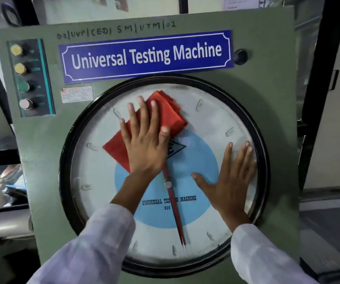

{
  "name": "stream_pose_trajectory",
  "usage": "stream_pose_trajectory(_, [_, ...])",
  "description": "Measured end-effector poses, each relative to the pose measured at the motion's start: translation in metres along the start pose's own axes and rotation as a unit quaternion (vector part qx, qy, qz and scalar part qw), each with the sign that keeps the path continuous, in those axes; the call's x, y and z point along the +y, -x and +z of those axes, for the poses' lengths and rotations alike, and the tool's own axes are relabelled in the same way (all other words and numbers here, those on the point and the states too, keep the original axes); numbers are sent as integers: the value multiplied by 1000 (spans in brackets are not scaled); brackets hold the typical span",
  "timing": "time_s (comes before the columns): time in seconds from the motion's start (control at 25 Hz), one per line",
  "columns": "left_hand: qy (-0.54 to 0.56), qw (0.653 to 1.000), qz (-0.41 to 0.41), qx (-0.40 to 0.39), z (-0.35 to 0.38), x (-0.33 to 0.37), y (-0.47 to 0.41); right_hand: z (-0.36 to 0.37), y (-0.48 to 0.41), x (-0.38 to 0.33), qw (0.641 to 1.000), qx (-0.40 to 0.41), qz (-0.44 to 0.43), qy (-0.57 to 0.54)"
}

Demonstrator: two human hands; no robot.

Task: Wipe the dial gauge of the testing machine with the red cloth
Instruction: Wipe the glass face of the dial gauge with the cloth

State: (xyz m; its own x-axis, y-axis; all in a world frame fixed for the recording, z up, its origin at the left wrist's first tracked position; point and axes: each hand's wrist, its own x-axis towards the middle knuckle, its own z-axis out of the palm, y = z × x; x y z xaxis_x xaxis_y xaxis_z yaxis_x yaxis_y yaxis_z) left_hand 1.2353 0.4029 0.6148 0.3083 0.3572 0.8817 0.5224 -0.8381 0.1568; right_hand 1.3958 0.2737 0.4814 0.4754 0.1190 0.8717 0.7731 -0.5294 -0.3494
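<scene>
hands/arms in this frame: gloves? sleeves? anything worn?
No gloves: both the left hand and the right hand are bare, with no rings, watch or bands in view. Each forearm is covered to the wrist by a loose, pale white long sleeve of thin fabric, plain, with no visible markings or cuff buttons.

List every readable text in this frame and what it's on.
"Universal Testing Machine": blue rectangular nameplate.
"UNIVERSAL TES… MACHINE", "600": round white dial gauge, partly hidden by its red pointer.
"50", "100": dial scale tags.
"D…|UVP|CED| SM|UTM|01": handwriting on green metal panel; start unclear.
Small white-and-red maker's sticker, button labels: too blurred.
</scene>
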Motion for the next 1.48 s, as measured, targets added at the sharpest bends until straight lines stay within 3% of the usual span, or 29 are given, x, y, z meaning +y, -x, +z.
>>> stream_pose_trajectory(0.16, [-79, 988, 131, 6, 39, 58, 7, 1, 1, 2, 1000, 13, 0, -12])
stream_pose_trajectory(0.36, [-84, 980, 183, -4, 40, 52, 4, -4, 0, 2, 1000, 12, -2, -14])
stream_pose_trajectory(0.44, [-89, 986, 137, 17, 29, 29, 1, -5, 0, 5, 1000, 10, -6, -15])
stream_pose_trajectory(0.64, [-57, 987, -122, 89, -6, -37, -5, -2, 2, 13, 1000, 20, -21, -9])
stream_pose_trajectory(0.76, [-60, 981, -154, 100, -2, -20, -11, 1, 2, 12, 1000, 18, -17, -10])
stream_pose_trajectory(0.88, [-88, 994, -18, 64, 18, 20, -9, 2, 2, 12, 1000, 19, -15, -9])
stream_pose_trajectory(1.0, [-91, 985, 144, 10, 43, 64, 5, 2, 4, 13, 1000, 20, -18, -16])
stream_pose_trajectory(1.16, [-105, 962, 250, -25, 47, 67, 5, 2, 4, 16, 999, 27, -25, -16])
stream_pose_trajectory(1.24, [-124, 970, 209, -4, 30, 35, -2, 1, 3, 15, 1000, 14, -16, -5])
stream_pose_trajectory(1.4, [-92, 989, -85, 80, -6, -35, -1, -1, 3, 14, 1000, 10, -18, 0])
stream_pose_trajectory(1.48, [-68, 980, -158, 103, -9, -37, -1, -1, 9, 9, 1000, 10, 1, -6])
